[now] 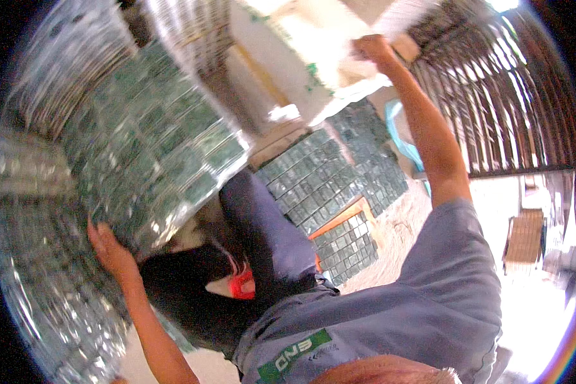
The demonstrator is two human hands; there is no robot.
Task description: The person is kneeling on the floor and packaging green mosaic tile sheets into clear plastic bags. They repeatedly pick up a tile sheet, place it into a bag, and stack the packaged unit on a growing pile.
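Observation:
My left hand [113,255] is beside a large stack of green mosaic tile sheets [150,137] on the left; its blurred fingers look stretched out along the stack's near side. My right arm reaches far forward. At its end, my right hand [372,50] is closed over a bright white surface [326,38], its fingers curled; whatever they hold is lost in the glare. More green tile sheets [313,176] lie in front of my knees. A small tile sheet [349,246] sits within an orange-brown frame [365,208].
Further tile stacks [51,307] rise at the left edge. A pale box-like block [281,57] stands ahead, and a light-blue item [401,137] lies under my right arm. A slatted wall [493,109] closes off the right. Something red [242,285] shows between my legs.

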